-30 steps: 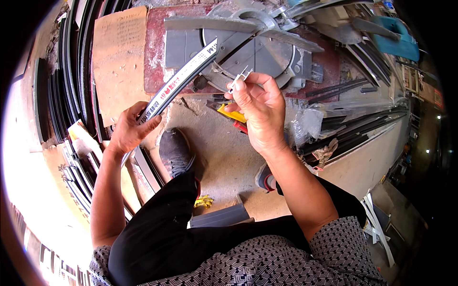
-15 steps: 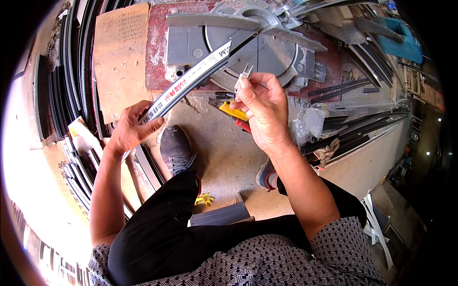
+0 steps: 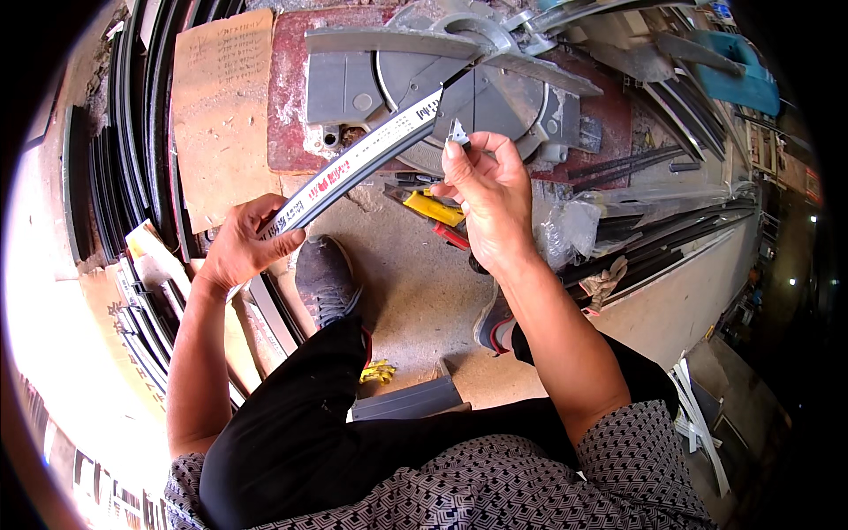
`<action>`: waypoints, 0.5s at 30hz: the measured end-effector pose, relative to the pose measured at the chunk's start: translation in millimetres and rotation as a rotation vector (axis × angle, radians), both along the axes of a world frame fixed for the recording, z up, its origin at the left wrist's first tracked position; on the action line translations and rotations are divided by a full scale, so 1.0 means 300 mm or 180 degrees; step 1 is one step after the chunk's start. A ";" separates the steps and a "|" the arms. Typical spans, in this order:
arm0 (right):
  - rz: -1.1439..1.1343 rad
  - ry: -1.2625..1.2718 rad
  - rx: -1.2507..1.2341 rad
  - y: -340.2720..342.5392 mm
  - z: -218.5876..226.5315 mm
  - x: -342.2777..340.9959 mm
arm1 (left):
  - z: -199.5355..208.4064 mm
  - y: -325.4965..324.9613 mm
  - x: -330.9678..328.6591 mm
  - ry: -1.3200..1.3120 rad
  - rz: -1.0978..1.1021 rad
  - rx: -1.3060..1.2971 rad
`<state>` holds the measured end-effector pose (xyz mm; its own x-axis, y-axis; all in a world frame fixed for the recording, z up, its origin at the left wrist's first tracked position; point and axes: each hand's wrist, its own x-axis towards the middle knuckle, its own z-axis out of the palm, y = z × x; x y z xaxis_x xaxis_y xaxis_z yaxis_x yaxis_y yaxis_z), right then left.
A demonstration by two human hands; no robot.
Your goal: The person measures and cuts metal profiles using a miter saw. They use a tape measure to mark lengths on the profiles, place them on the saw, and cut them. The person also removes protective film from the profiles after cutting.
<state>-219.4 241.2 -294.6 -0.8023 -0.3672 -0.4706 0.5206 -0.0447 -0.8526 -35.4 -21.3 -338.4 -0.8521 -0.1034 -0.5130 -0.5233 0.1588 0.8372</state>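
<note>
My left hand (image 3: 246, 246) is closed around the lower end of a long frame profile (image 3: 360, 161), dark along its edge, with printed white film on its face. The strip slants up to the right, and its angled cut end lies over the grey saw table (image 3: 340, 87). Between the thumb and fingers of my right hand (image 3: 495, 199) is a small, pale, angular metal piece (image 3: 458, 133). It is held just right of the strip's upper end, apart from it. My fingers hide its lower part.
Yellow-handled (image 3: 433, 208) and red-handled (image 3: 451, 235) tools lie on the floor below the saw. Long dark profiles (image 3: 128, 115) and cardboard (image 3: 221, 106) are at left. Plastic wrap (image 3: 574, 225), more strips and a glove (image 3: 604, 283) lie at right.
The profile has slid slightly up and to the right, its tip further over the saw table. The small metal piece has turned in my right fingers.
</note>
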 end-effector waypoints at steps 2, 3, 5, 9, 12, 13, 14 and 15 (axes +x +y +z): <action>-0.0066 0.0037 0.0028 -0.003 -0.006 -0.007 | -0.002 0.001 0.001 -0.0006 -0.0009 0.0028; -0.0098 0.0052 0.0039 -0.006 -0.009 -0.009 | -0.005 0.002 0.004 -0.0003 0.0001 0.0052; -0.0119 0.0100 0.0105 -0.010 -0.005 -0.012 | -0.004 0.004 0.006 -0.0028 -0.0007 0.0073; -0.0162 0.0345 0.0200 -0.023 -0.005 -0.014 | 0.016 0.006 0.000 -0.0055 -0.0084 -0.0023; -0.0257 0.0452 0.0148 -0.030 -0.012 -0.014 | 0.010 0.007 0.001 -0.0017 -0.0114 -0.0054; -0.0275 0.0460 0.0135 -0.031 -0.011 -0.016 | 0.007 0.006 0.001 -0.0006 -0.0118 -0.0047; -0.0291 0.0463 0.0117 -0.034 -0.011 -0.017 | 0.006 0.005 0.001 -0.0034 -0.0131 -0.0039; -0.0307 0.0467 0.0100 -0.036 -0.011 -0.017 | 0.006 0.004 0.000 -0.0061 -0.0144 -0.0031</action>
